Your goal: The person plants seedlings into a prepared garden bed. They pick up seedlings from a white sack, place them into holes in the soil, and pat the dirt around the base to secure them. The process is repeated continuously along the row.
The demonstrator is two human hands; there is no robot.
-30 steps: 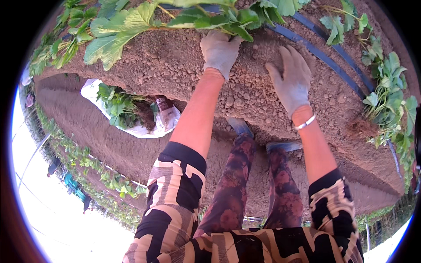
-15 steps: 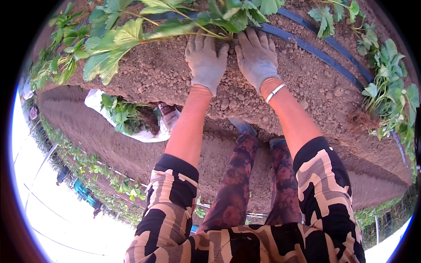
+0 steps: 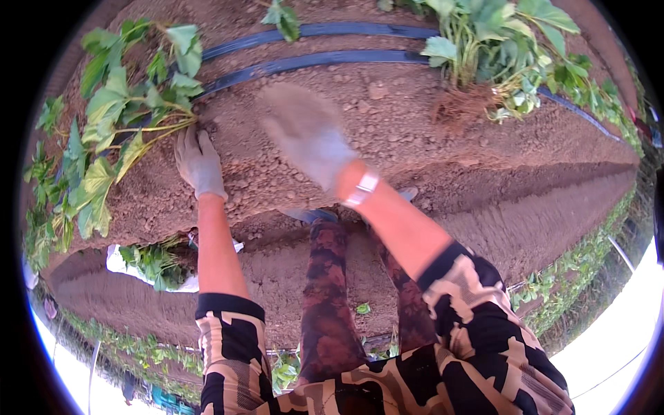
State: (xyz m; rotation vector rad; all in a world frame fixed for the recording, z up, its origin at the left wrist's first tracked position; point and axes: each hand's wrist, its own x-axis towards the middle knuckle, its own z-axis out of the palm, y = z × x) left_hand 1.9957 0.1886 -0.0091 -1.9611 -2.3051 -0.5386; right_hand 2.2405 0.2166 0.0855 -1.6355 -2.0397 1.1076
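A leafy green plant with long pale stems stands in the soil at the left. My left hand, in a dusty grey glove, lies on the soil at the base of its stems, fingers stretched out. My right hand, gloved the same way, is over the bed between the plant and the middle of the view. Motion smears its fingers, and I see nothing clear in it. A bunch of loose plants with bare reddish-brown roots lies on the bed at the far right.
Two dark drip lines run along the raised soil bed. A white bag with leafy plants sits in the furrow, left of my legs. Another green row grows behind me at the right.
My view has swung to the right. My right hand has come away from the plant's base and off the soil beside my left hand. The left hand stays at the stems.
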